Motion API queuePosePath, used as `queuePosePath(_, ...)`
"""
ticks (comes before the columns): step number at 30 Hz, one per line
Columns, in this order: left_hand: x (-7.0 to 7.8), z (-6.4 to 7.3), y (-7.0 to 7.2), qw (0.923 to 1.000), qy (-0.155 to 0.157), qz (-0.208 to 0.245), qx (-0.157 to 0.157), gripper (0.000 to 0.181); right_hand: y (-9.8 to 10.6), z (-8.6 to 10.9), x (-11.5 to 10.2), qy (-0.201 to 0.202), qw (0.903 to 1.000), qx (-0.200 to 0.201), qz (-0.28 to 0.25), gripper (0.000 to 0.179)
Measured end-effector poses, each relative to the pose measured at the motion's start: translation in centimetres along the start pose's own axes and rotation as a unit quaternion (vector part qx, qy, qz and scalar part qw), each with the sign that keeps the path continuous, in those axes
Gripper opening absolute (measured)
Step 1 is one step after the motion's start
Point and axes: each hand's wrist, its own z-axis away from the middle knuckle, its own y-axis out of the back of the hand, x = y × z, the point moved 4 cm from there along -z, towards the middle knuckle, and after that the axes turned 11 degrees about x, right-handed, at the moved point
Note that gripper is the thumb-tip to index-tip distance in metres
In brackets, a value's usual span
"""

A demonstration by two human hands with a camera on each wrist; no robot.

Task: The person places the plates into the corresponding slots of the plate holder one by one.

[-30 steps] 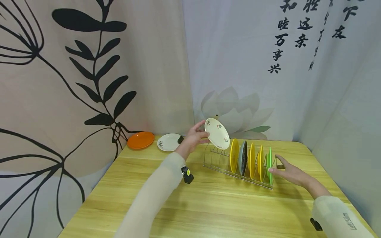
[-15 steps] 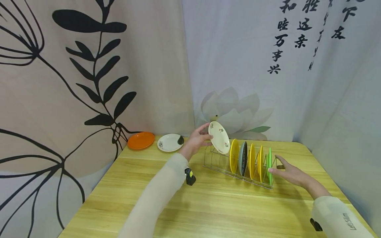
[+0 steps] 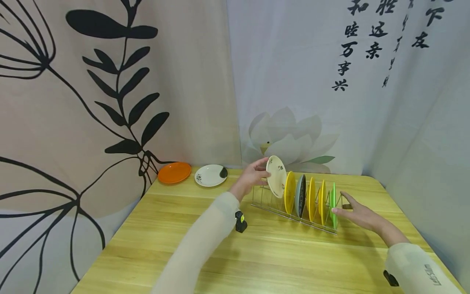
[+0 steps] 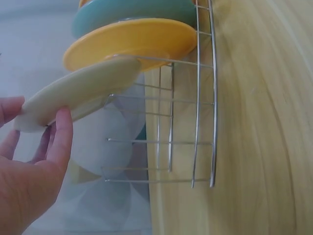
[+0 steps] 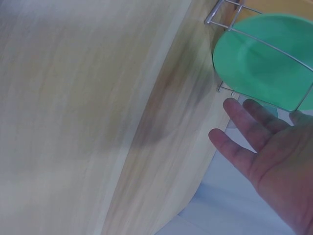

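Observation:
My left hand point(image 3: 253, 178) holds a cream plate point(image 3: 276, 177) with small printed motifs, thumb on one face and fingers behind its edge. The plate leans over the left part of a wire dish rack point(image 3: 268, 209); in the left wrist view its lower edge overlaps the yellow plate point(image 4: 132, 44) beside it. At the rack's right end is my right hand point(image 3: 361, 213), fingers spread and mostly straight. One fingertip lies right at the rack's end wire point(image 5: 264, 100), close to the green plate point(image 5: 266, 58). Yellow plates and a blue-grey plate point(image 3: 300, 196) stand upright in the rack.
An orange plate point(image 3: 174, 172) and a white plate with a dark patch point(image 3: 209, 176) lie flat at the back left of the wooden table point(image 3: 293, 261). Printed curtains point(image 3: 191, 81) hang close behind the table and along its right side.
My left hand has moved right and down with the cream plate, which has turned more edge-on and come lower over the rack beside the yellow plate. The right hand has stayed in place.

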Motion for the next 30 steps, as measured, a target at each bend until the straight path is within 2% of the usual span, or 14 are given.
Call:
queuePosePath(7, -0.6, 0.3, -0.8, 0.9999, 0.002, -0.015, 0.006, 0.063, 0.0, 0.0, 0.1, -0.002, 1.0000, 0.002, 0.005, 0.094)
queuePosePath(15, -2.2, 0.7, -1.3, 0.9995, 0.012, -0.028, 0.013, 0.056, 0.0, -0.1, 0.0, 0.001, 1.0000, 0.000, 0.007, 0.095)
queuePosePath(20, -2.5, 0.7, -0.6, 0.9991, 0.006, -0.018, 0.037, 0.053, -0.1, -0.1, -0.2, 0.003, 1.0000, 0.000, 0.008, 0.094)
queuePosePath(30, -1.9, 0.7, 1.1, 0.9983, 0.013, 0.000, 0.057, 0.051, -0.3, -0.2, 0.0, 0.007, 1.0000, 0.003, 0.005, 0.093)
